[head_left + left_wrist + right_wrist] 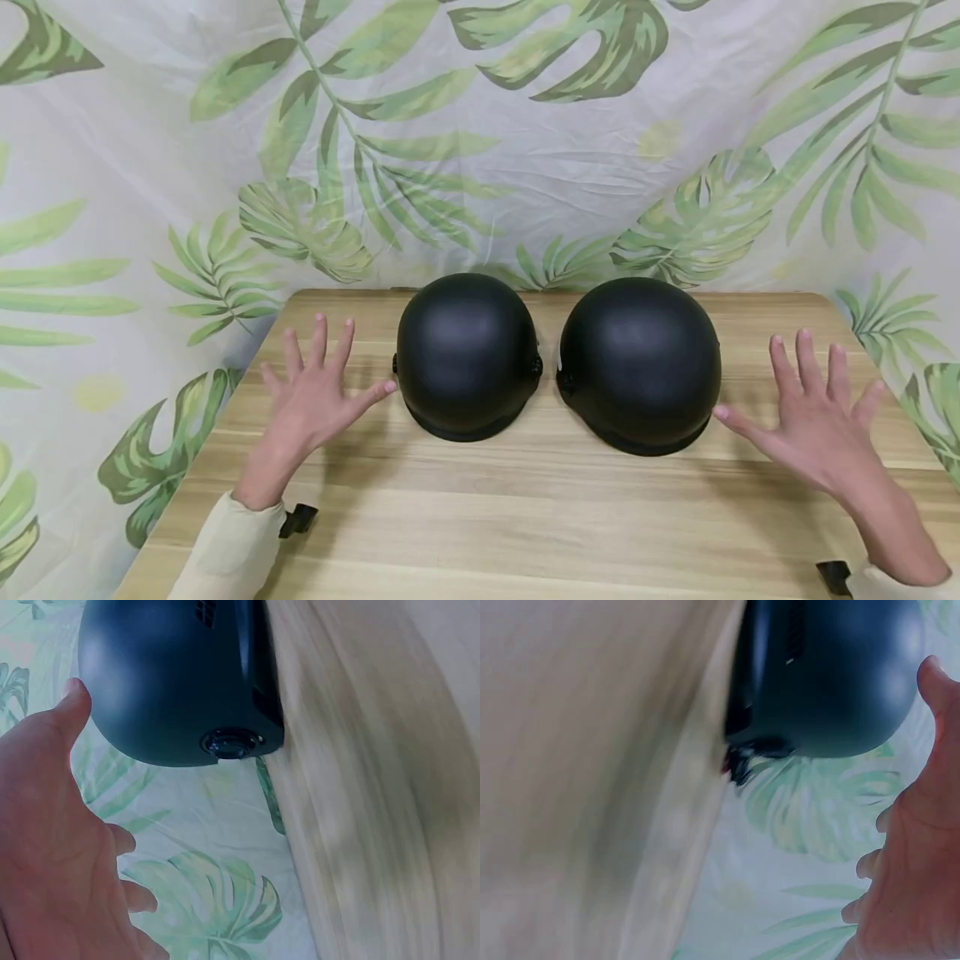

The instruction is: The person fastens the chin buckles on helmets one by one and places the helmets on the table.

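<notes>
A: "The left hand (311, 408) and right hand (821, 429) are hovering, fingers spread wide, holding nothing."

B: "Beyond them, the left helmet (468, 358) and right helmet (641, 367) are sitting close together on the table (525, 525); a careless push could be knocking one into the other."

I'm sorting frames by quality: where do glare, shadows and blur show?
Head view: soft sheen on the left helmet and right helmet, shadows by the left hand and right hand on the table; left wrist view: table grain smeared; right wrist view: table smeared too.
</notes>
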Demonstrator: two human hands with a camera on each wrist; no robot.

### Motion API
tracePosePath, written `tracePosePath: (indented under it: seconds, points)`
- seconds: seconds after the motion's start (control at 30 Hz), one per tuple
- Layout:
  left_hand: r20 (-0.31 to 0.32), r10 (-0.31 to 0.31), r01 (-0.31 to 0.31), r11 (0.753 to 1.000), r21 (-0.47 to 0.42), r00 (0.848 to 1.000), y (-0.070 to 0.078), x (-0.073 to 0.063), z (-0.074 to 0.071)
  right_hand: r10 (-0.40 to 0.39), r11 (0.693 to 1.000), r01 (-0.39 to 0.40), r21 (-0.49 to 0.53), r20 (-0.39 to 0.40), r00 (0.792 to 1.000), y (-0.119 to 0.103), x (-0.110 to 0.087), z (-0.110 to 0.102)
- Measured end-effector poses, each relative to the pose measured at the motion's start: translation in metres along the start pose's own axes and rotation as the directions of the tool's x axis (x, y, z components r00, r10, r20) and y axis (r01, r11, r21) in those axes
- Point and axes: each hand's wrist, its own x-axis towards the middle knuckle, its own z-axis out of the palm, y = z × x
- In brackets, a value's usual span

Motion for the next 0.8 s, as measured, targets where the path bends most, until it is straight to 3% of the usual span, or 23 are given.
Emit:
tracePosePath:
  seconds: [0.37, 0.8]
  points:
    - [-0.005, 0.038, -0.039, 0.987, -0.155, 0.999, 0.017, 0.002, -0.003, -0.066, 0.995, 0.069, 0.066, -0.036, 0.997, -0.045, 0.004, -0.008]
    - [0.002, 0.122, -0.113, 0.928, -0.356, 0.993, 0.021, 0.006, -0.01, -0.156, 0.978, 0.165, 0.129, -0.077, 0.985, -0.095, 0.019, -0.012]
